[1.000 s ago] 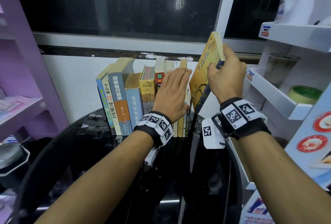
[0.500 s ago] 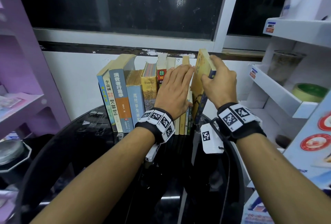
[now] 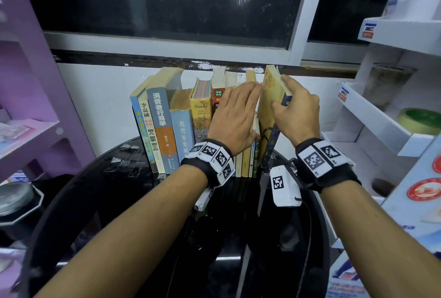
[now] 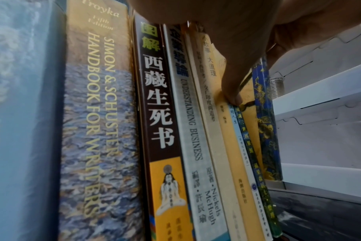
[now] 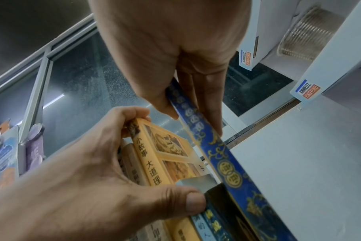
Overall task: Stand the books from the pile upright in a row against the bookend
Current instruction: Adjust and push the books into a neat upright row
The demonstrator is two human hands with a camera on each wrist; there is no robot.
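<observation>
A row of upright books [image 3: 167,126] stands on the black glass table [image 3: 107,202] against the white wall. My left hand [image 3: 236,111] lies flat on the spines at the row's right part, its thumb [image 4: 231,73] low on a thin yellow spine. My right hand [image 3: 296,111] grips the top of a yellow-covered book with a blue patterned spine [image 3: 270,97]. This book stands almost upright at the row's right end, touching its neighbour. The right wrist view shows the thumb and fingers pinching the blue spine [image 5: 223,163]. No bookend is visible.
A white shelf unit [image 3: 372,111] stands close on the right, holding a glass jar [image 3: 389,83] and a tape roll [image 3: 420,121]. A purple shelf [image 3: 28,130] is at the left, a dark window is behind, and a round lidded container [image 3: 16,200] sits lower left.
My right hand has brought the yellow book down from a high tilt to nearly upright against the row's right end. My left hand has stayed on the spines.
</observation>
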